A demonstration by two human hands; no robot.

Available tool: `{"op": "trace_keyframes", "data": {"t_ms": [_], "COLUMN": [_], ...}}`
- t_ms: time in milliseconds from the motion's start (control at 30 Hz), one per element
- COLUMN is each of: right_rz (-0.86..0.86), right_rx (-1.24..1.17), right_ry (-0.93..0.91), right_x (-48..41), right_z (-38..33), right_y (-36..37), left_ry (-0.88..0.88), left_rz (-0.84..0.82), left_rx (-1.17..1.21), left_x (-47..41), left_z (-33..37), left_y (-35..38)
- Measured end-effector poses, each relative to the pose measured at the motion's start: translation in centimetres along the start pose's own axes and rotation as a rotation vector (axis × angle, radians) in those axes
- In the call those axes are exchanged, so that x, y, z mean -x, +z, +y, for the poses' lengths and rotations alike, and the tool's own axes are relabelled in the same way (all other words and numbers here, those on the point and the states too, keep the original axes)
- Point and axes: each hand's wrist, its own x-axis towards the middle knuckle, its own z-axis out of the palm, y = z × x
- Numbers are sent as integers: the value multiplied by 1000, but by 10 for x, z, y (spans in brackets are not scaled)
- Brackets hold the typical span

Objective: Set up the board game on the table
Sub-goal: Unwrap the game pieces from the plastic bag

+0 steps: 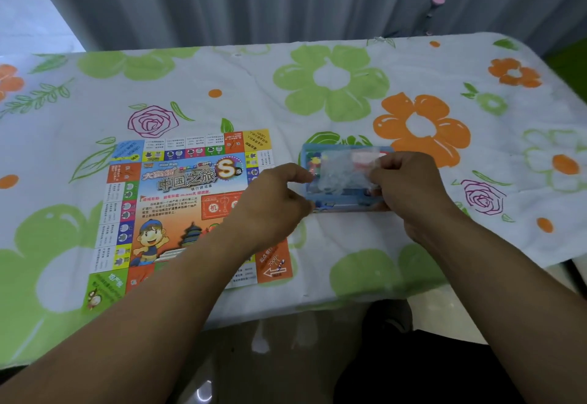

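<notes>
Board point(178, 200) lies flat on the counter point(222, 67). Just beside it we see a blue box point(344, 204). Our left grip point(279, 200) and right grip point(409, 187) both pinch a clear bag point(343, 171) over the box.

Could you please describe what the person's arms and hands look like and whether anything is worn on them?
The left forearm and right forearm are bare, no sleeves in view. The left hand and right hand show no gloves, rings, watch or bracelet.
</notes>
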Motion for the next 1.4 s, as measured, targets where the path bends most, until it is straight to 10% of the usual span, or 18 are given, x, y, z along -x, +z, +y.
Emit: {"op": "trace_keyframes", "data": {"t_ms": [467, 1400], "right_rz": [-26, 58], "right_rx": [552, 124], "right_ry": [-153, -267], "right_x": [-27, -35], "right_z": [0, -35], "right_y": [11, 23], "left_ry": [301, 264], "left_rz": [-12, -83], "left_rx": [-534, -564], "left_x": [-16, -14], "left_z": [-7, -11], "left_y": [24, 28]}}
